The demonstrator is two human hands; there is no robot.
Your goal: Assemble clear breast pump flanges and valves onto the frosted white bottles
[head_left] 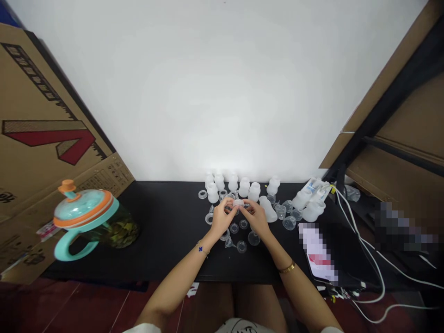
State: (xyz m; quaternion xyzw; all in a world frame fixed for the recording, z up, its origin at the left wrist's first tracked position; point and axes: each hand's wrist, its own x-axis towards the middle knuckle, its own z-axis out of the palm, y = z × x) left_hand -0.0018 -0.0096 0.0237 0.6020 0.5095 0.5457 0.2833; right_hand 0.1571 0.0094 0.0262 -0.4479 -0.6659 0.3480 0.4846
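My left hand (222, 216) and my right hand (255, 216) meet over the black table (166, 231). Together they pinch a small white plastic ring (238, 202) between the fingertips of both hands. Just behind them stand several translucent white bottles (244, 187) in a loose row. Around and below my hands lie several clear silicone teats (242, 246) and white rings (203, 194). One bottle (268, 208) lies on its side to the right of my right hand.
A teal jug with an orange-rimmed lid (86, 217) stands at the table's left. A large cardboard box (41, 138) leans at the left. White cables (360, 240) and a dark frame (381, 120) are at the right. A white wall is behind.
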